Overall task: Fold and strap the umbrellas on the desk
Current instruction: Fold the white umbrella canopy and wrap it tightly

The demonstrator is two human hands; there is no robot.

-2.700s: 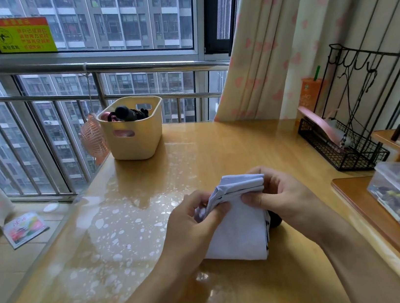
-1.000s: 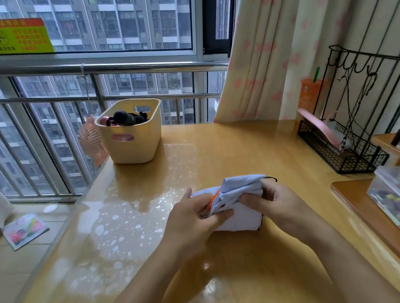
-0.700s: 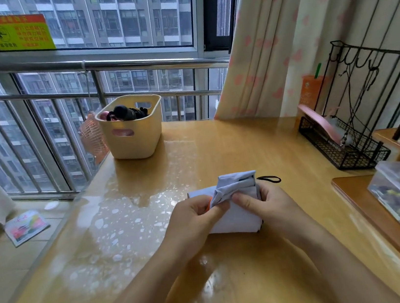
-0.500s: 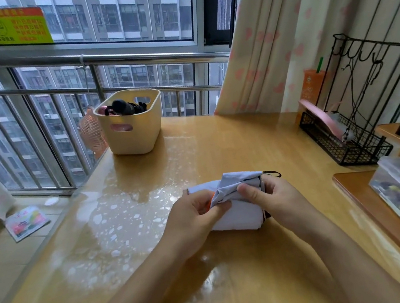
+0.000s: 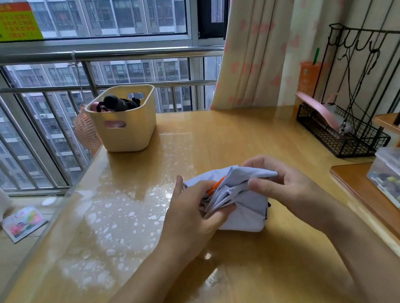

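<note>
From the head view, your left hand (image 5: 192,214) grips the white folding umbrella's (image 5: 243,214) gathered pleats near the middle of the desk (image 5: 217,138), while your right hand (image 5: 281,186) pinches the top flap. Since half a second ago the black loop has slipped behind your right hand. The canopy looks tighter, but I judge it isn't strapped yet.
</note>
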